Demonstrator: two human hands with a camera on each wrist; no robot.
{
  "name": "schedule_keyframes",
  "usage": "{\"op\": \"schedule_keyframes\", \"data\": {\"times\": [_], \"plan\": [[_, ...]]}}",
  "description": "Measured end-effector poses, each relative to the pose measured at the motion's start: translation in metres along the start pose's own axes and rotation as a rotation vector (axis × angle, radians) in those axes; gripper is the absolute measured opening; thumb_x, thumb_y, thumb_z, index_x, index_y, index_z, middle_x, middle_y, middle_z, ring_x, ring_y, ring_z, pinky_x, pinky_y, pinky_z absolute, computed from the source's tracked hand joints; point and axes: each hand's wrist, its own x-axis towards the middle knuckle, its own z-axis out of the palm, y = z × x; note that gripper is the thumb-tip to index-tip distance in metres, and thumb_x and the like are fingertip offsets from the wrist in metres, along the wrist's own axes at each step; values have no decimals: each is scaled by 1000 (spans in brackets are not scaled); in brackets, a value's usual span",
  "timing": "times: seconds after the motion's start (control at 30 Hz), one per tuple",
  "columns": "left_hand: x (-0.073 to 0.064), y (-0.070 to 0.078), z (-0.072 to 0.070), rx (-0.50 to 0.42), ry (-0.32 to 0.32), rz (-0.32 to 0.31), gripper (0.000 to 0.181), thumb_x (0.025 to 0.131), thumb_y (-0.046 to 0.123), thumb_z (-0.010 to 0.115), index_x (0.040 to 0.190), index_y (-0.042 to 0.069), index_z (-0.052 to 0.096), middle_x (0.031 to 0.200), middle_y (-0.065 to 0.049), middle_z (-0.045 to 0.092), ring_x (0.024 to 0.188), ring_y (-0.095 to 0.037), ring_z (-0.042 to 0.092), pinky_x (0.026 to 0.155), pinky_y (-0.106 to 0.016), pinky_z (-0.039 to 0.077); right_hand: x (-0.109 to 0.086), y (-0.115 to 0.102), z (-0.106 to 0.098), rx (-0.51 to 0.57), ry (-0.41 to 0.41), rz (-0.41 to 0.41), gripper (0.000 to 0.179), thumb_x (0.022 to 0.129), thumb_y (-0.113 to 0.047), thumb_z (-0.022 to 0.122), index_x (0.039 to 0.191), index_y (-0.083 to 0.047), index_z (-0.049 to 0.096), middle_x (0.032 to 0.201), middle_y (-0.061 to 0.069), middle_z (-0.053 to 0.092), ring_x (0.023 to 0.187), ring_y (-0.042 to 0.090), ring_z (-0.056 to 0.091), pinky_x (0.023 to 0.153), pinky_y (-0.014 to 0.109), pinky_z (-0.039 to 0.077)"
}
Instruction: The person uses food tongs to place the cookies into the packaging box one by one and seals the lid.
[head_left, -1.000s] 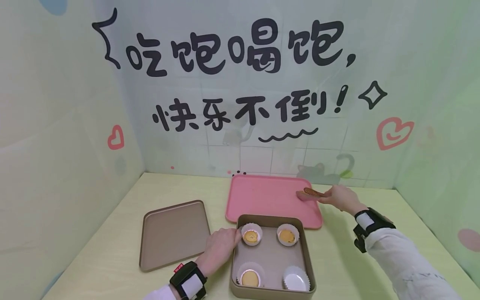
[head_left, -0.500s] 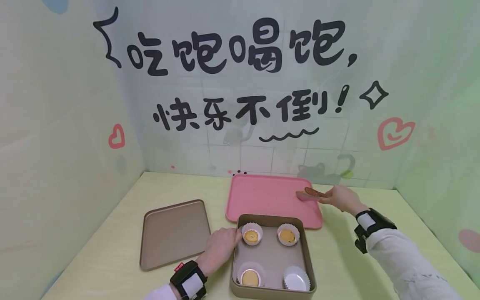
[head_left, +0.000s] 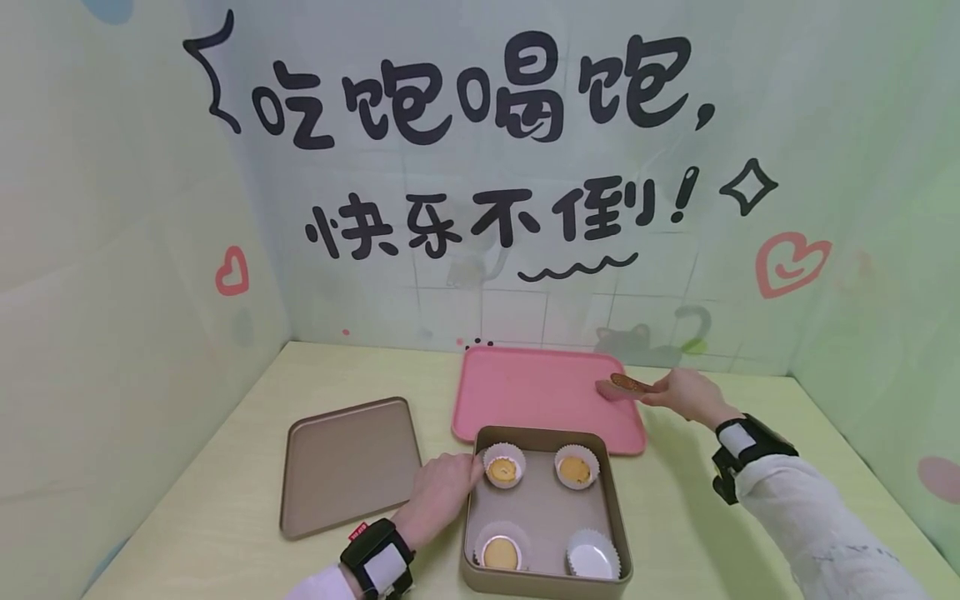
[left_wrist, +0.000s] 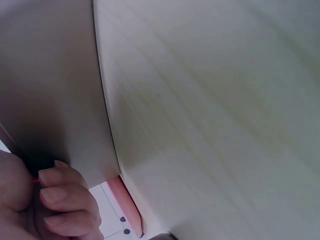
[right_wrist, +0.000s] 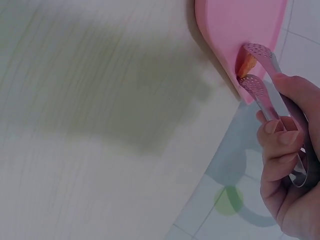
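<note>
Printed walls (head_left: 480,171) stand behind and beside the brown box (head_left: 545,586), around a pale table (head_left: 675,542). Behind the box lies a pink tray (head_left: 525,392); left of it, a flat brown tray (head_left: 348,467). The left hand (head_left: 442,486) curls at the box's wall, seemingly gripping it; beyond its right side, the right hand (head_left: 693,398) grips tongs (right_wrist: 270,62). Hardly anything has shifted since a second ago, so work appears paused mid-pick-up. The box's near right cup (head_left: 592,556) is bare; beyond the box, an orange-brown piece (right_wrist: 247,66) sits between the tongs' tips.

Tongs (right_wrist: 265,102) seem to hide part of a small orange piece (right_wrist: 247,65); the left wrist view crops the box (left_wrist: 55,85).
</note>
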Motion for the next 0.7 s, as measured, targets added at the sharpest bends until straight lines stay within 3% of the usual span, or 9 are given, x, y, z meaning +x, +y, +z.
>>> {"op": "schedule_keyframes", "data": {"times": [0.2, 0.33, 0.7], "plan": [[0, 0, 0, -3, 2, 9, 41, 98, 17, 49, 59, 14, 38, 53, 2, 34, 48, -16, 40, 40, -33, 34, -2, -2, 0, -3, 6, 11, 33, 90, -31, 67, 102, -1, 74, 62, 3, 61, 44, 10, 44, 43, 26, 33], [0, 0, 0, -5, 4, 13, 41, 98, 17, 49, 59, 14, 37, 52, 2, 33, 48, -15, 39, 41, -32, 34, -3, -4, 0, -16, 17, 5, 31, 90, -31, 67, 100, -3, 74, 62, 3, 60, 45, 11, 45, 43, 27, 34], [0, -1, -1, 19, 33, 24, 42, 97, 16, 49, 57, 15, 35, 52, 1, 36, 47, -17, 42, 41, -36, 37, -9, -14, -8, -75, 64, -91, 33, 90, -33, 67, 101, -2, 74, 58, -4, 55, 47, 11, 45, 44, 28, 33]]}}
